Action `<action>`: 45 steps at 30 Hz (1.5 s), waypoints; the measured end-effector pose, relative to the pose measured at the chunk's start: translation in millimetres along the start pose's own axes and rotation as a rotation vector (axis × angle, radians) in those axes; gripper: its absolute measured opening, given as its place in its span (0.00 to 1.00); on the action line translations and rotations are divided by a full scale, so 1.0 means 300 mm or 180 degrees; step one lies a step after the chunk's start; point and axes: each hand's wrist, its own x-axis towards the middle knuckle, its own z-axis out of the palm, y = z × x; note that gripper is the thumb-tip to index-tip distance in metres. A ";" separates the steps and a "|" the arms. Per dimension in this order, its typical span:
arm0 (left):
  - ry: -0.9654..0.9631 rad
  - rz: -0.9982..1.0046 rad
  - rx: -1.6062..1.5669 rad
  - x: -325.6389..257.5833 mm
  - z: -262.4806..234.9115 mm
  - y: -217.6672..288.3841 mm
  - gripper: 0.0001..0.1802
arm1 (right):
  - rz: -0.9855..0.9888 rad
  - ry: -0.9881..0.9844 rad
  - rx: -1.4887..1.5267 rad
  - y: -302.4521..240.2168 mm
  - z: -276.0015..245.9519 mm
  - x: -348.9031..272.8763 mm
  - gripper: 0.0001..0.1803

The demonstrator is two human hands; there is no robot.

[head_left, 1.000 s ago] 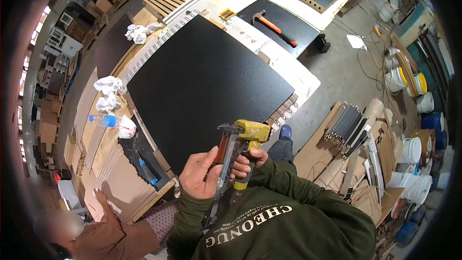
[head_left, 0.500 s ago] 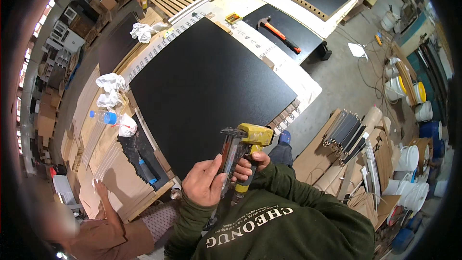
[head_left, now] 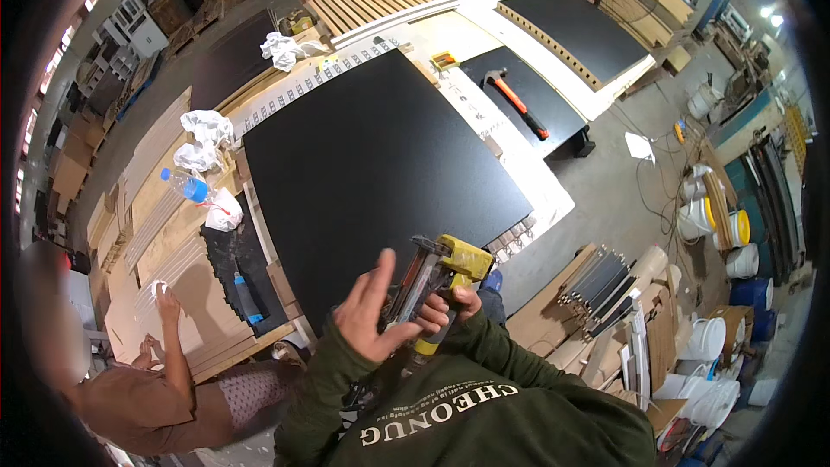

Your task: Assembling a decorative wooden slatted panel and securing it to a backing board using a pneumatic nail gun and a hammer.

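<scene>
My right hand point(head_left: 451, 308) is wrapped round the grip of a yellow and black nail gun point(head_left: 467, 259), held up in front of my chest. Beside the gun's long magazine is my left hand point(head_left: 365, 316), its fingers stretched out and the thumb apart; whether the palm touches the magazine I cannot tell. Beyond the gun a large black panel point(head_left: 372, 164) lies flat on the worktable, its near corner hidden behind my left hand.
A hammer point(head_left: 517, 108) lies on a smaller black board at the far right. Crumpled white paper point(head_left: 207, 127) and a water bottle point(head_left: 184, 185) sit on the left. One co-worker point(head_left: 130, 406) is at the near left; another stands behind a slatted wooden frame point(head_left: 380, 2).
My left hand has opened, its fingers lifting away from the nail gun's magazine. The nail gun has shifted slightly, and the view has turned a little. The far co-worker's hand has moved to the slatted frame.
</scene>
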 end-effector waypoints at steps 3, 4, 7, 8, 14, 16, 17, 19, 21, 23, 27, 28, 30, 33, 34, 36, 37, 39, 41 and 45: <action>0.0242 -0.0721 -0.0808 -0.111 -0.037 -0.083 0.51 | -0.0017 -0.0140 -0.0018 -0.013 -0.035 -0.018 0.17; 0.0255 -0.0918 -0.1217 -0.172 -0.039 -0.127 0.50 | -0.0020 -0.0167 -0.0018 -0.017 -0.036 -0.018 0.17; 0.0242 -0.1241 -0.1789 -0.350 0.016 -0.235 0.58 | -0.0038 -0.0155 -0.0047 -0.025 -0.027 -0.008 0.17; 0.0321 -0.1178 -0.2431 -0.394 0.046 -0.257 0.58 | -0.0036 -0.0126 -0.0041 -0.020 -0.023 -0.005 0.17; 0.0974 -0.0155 -0.4884 -0.352 0.188 -0.274 0.44 | 0.0216 0.0058 -0.0214 -0.008 -0.016 0.013 0.18; 0.1300 -0.0259 -0.5176 -0.335 0.196 -0.273 0.43 | 0.0311 0.0145 -0.0153 -0.001 -0.013 0.018 0.18; 0.1568 -0.0383 -0.5475 -0.325 0.198 -0.268 0.43 | 0.0347 0.0242 -0.0094 0.001 -0.009 0.021 0.18; 0.1795 -0.0438 -0.5472 -0.314 0.196 -0.257 0.43 | 0.0364 0.0329 -0.0093 0.003 -0.002 0.026 0.18; 0.1751 -0.0247 -0.5837 -0.312 0.197 -0.263 0.42 | 0.0336 0.0528 0.0097 0.000 0.001 0.027 0.17; 0.1820 -0.0270 -0.5929 -0.284 0.203 -0.244 0.42 | 0.0305 0.0644 -0.0058 0.003 0.008 0.027 0.17; 0.1815 -0.0588 -0.5935 -0.247 0.224 -0.267 0.40 | 0.0715 0.1005 -0.0794 0.013 0.062 0.032 0.16; 0.1901 -0.0628 -0.5903 -0.240 0.216 -0.272 0.40 | 0.0658 0.1159 -0.0881 0.015 0.078 0.038 0.15; 0.2108 -0.0738 -0.6028 -0.215 0.200 -0.242 0.37 | 0.0605 0.1241 -0.0830 0.014 0.076 0.039 0.14; 0.1868 -0.0794 -0.5900 -0.230 0.189 -0.296 0.34 | 0.0553 0.1255 -0.0926 0.035 0.065 0.035 0.13; 0.1646 -0.0980 -0.5117 -0.242 0.179 -0.365 0.30 | 0.0607 0.1222 -0.0910 0.046 0.068 0.030 0.13; 0.2020 -0.1280 -0.3644 -0.228 0.151 -0.259 0.25 | 0.0386 0.1399 -0.1298 0.036 0.063 0.014 0.12; 0.2310 -0.1544 -0.2136 -0.228 0.133 -0.222 0.20 | 0.0451 0.1349 -0.1289 0.040 0.068 0.022 0.12; 0.2549 -0.0994 -0.1661 -0.310 0.130 -0.258 0.15 | 0.0346 0.1487 -0.2493 0.059 0.083 0.038 0.12; 0.2172 -0.0953 -0.1778 -0.328 0.090 -0.167 0.16 | 0.0347 0.1400 -0.2661 0.068 0.060 0.045 0.11; 0.1468 -0.0831 -0.0242 -0.315 0.106 -0.131 0.39 | 0.0794 0.0090 -0.4765 0.131 0.079 0.102 0.23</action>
